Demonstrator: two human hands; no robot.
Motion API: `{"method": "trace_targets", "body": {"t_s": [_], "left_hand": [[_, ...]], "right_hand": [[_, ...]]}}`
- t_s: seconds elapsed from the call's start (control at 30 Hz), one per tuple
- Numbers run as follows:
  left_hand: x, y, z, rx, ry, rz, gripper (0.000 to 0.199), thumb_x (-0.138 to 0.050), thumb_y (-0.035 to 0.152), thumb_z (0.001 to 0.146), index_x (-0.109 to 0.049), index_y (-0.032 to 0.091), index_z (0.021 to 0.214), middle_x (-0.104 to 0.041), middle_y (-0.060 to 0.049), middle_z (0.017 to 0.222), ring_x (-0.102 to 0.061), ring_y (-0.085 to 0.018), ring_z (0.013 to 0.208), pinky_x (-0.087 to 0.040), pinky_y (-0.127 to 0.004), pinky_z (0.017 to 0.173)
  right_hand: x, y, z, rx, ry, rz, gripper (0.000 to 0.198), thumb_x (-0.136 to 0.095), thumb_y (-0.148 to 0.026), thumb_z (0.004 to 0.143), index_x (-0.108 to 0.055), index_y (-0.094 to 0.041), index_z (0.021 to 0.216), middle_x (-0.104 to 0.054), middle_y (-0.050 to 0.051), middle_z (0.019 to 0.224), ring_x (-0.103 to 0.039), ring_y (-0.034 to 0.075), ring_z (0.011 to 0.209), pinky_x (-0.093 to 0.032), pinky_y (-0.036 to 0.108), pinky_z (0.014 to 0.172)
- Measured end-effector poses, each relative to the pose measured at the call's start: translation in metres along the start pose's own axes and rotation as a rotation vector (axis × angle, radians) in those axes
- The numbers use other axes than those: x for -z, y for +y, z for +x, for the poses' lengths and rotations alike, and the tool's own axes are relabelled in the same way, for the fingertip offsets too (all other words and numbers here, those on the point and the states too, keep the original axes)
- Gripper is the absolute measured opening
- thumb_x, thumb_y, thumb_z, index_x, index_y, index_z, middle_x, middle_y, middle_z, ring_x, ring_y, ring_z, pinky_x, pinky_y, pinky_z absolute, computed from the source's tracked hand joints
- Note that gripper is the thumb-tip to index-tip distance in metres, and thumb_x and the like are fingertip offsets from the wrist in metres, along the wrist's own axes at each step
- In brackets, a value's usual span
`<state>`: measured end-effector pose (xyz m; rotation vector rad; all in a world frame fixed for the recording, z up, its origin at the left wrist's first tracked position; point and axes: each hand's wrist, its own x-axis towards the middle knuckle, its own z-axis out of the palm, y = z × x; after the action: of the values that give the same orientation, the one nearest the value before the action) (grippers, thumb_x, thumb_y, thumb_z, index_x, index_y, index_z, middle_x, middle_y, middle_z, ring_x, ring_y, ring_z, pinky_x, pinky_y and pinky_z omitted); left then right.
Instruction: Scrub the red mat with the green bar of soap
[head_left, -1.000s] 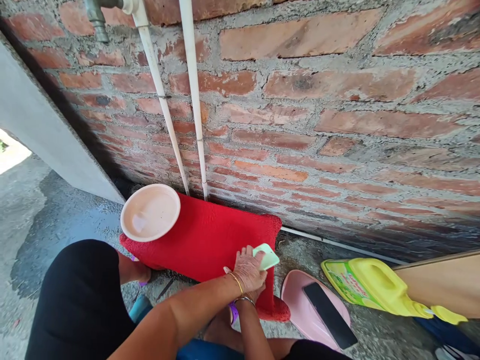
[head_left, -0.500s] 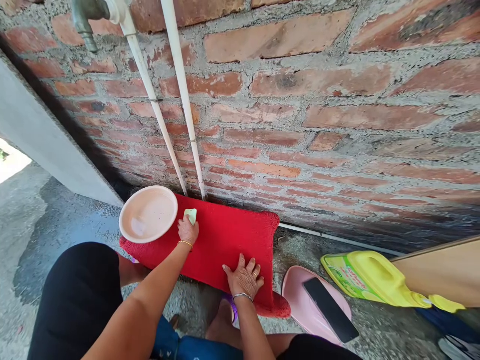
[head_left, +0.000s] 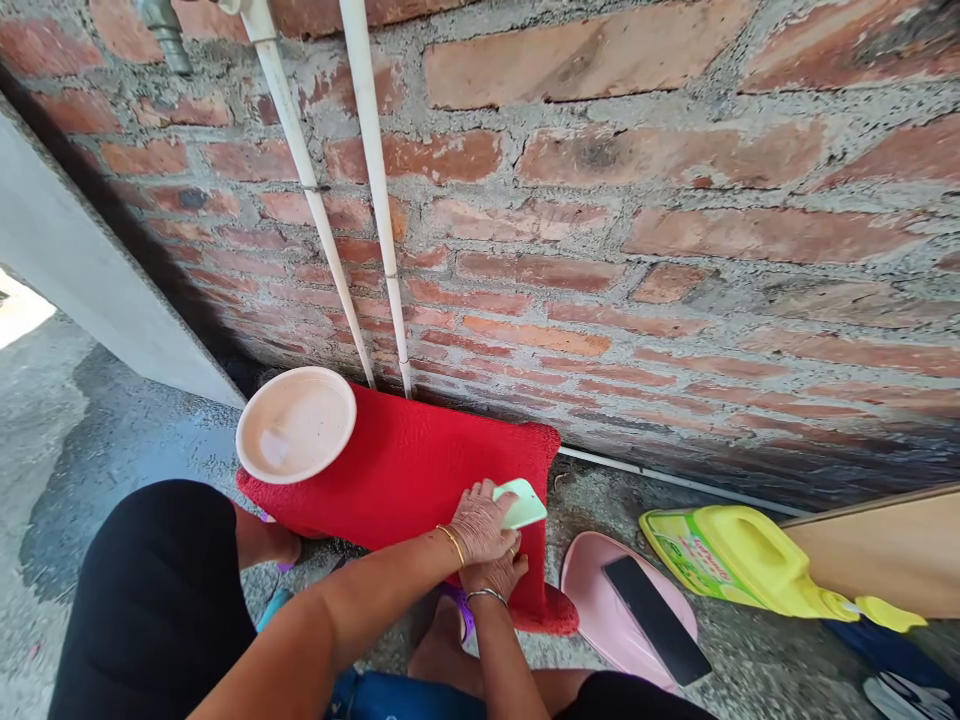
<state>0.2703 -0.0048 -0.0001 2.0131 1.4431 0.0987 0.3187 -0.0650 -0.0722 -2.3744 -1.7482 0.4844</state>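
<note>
My left hand (head_left: 484,528), with a gold bracelet, grips a pale green scrub brush (head_left: 523,505) with rounded corners; its underside is hidden. The brush is over the right end of a red cloth (head_left: 420,450), which is draped across a low, covered support. Partly covered by the left hand, my right hand (head_left: 499,573) lies flat on the cloth near its front edge, fingers pointing forward. At the cloth's left end stands a pale pink basin (head_left: 259,440) with water in it.
A brick wall (head_left: 555,260) with two white pipes (head_left: 379,190) rises behind the cloth. On the right, a black phone (head_left: 656,615) lies on a pink plastic stool or lid (head_left: 589,590), beside a yellow jug (head_left: 739,555). A grey slab (head_left: 112,270) leans at the left.
My left hand has carried the brush from beside the basin rightward across the cloth and now overlaps my right hand. The right hand has stayed in place.
</note>
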Motion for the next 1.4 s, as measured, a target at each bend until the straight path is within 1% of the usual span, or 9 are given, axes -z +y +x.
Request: {"method": "trace_targets", "body": {"t_s": [0.23, 0.33, 0.53, 0.73, 0.87, 0.97, 1.2, 1.3, 1.4], "left_hand": [[0.082, -0.096, 0.017, 0.730, 0.433, -0.063, 0.046, -0.061, 0.037, 0.085, -0.051, 0.021, 0.127, -0.054, -0.014, 0.120, -0.057, -0.027, 0.109, -0.046, -0.036, 0.089], [0.107, -0.122, 0.018, 0.892, 0.542, -0.105, 0.047, -0.056, 0.033, 0.088, -0.046, 0.015, 0.130, -0.054, -0.018, 0.120, -0.057, -0.031, 0.109, -0.045, -0.039, 0.087], [0.083, -0.085, 0.034, 0.813, 0.457, -0.124, 0.046, -0.058, 0.035, 0.086, -0.047, 0.017, 0.128, -0.051, -0.017, 0.124, -0.055, -0.030, 0.113, -0.046, -0.037, 0.087], [0.013, 0.001, 0.032, 0.287, 0.103, -0.090, 0.056, -0.061, 0.038, 0.078, -0.048, 0.025, 0.132, -0.052, -0.011, 0.128, -0.051, -0.027, 0.116, -0.045, -0.037, 0.094], [0.003, 0.011, 0.022, 0.082, -0.003, -0.109, 0.063, -0.062, 0.041, 0.075, -0.047, 0.029, 0.135, -0.053, -0.009, 0.127, -0.052, -0.026, 0.115, -0.043, -0.037, 0.099], [0.022, -0.017, 0.021, 0.190, 0.079, -0.094, 0.061, -0.063, 0.038, 0.076, -0.048, 0.026, 0.134, -0.053, -0.010, 0.128, -0.052, -0.025, 0.116, -0.042, -0.035, 0.101], [0.085, -0.115, 0.008, 0.792, 0.394, -0.080, 0.050, -0.057, 0.038, 0.085, -0.048, 0.019, 0.131, -0.054, -0.015, 0.123, -0.057, -0.027, 0.111, -0.045, -0.036, 0.092], [0.087, -0.125, -0.001, 0.880, 0.425, -0.054, 0.050, -0.056, 0.037, 0.086, -0.046, 0.019, 0.132, -0.053, -0.017, 0.123, -0.057, -0.029, 0.112, -0.045, -0.037, 0.088], [0.069, -0.107, -0.008, 0.819, 0.364, -0.001, 0.051, -0.055, 0.035, 0.086, -0.046, 0.019, 0.133, -0.052, -0.017, 0.123, -0.055, -0.028, 0.113, -0.046, -0.036, 0.087]], "right_hand": [[0.022, -0.020, -0.006, -0.102, -0.113, -0.208, 0.071, -0.063, -0.054, 0.083, -0.048, -0.018, 0.143, -0.037, 0.025, 0.149, -0.034, 0.041, 0.137, -0.029, 0.059, 0.103], [0.025, -0.021, -0.006, -0.100, -0.132, -0.230, 0.071, -0.061, -0.055, 0.084, -0.047, -0.019, 0.143, -0.036, 0.025, 0.150, -0.033, 0.041, 0.137, -0.028, 0.058, 0.103], [0.021, -0.019, -0.005, -0.100, -0.128, -0.245, 0.072, -0.060, -0.056, 0.084, -0.046, -0.018, 0.144, -0.036, 0.025, 0.150, -0.034, 0.040, 0.137, -0.029, 0.058, 0.102], [0.003, -0.003, -0.003, -0.066, -0.110, -0.251, 0.057, -0.053, -0.041, 0.088, -0.052, -0.015, 0.139, -0.039, 0.023, 0.149, -0.034, 0.039, 0.137, -0.030, 0.059, 0.102], [-0.001, 0.000, -0.002, -0.036, -0.123, -0.260, 0.055, -0.051, -0.031, 0.088, -0.053, -0.011, 0.138, -0.043, 0.024, 0.146, -0.033, 0.040, 0.137, -0.028, 0.058, 0.104], [0.007, -0.008, -0.004, -0.064, -0.093, -0.254, 0.061, -0.056, -0.043, 0.087, -0.050, -0.013, 0.140, -0.039, 0.026, 0.148, -0.034, 0.041, 0.136, -0.029, 0.060, 0.102], [0.027, -0.020, -0.004, -0.120, -0.163, -0.193, 0.071, -0.062, -0.054, 0.083, -0.046, -0.021, 0.143, -0.035, 0.022, 0.151, -0.031, 0.040, 0.138, -0.027, 0.057, 0.104], [0.032, -0.015, -0.002, -0.114, -0.166, -0.123, 0.065, -0.066, -0.048, 0.081, -0.051, -0.024, 0.139, -0.038, 0.018, 0.150, -0.033, 0.039, 0.137, -0.029, 0.055, 0.103], [0.036, -0.005, 0.002, -0.166, -0.093, 0.020, 0.046, -0.061, -0.038, 0.085, -0.060, -0.028, 0.130, -0.046, 0.013, 0.144, -0.043, 0.034, 0.129, -0.036, 0.049, 0.098]]}}
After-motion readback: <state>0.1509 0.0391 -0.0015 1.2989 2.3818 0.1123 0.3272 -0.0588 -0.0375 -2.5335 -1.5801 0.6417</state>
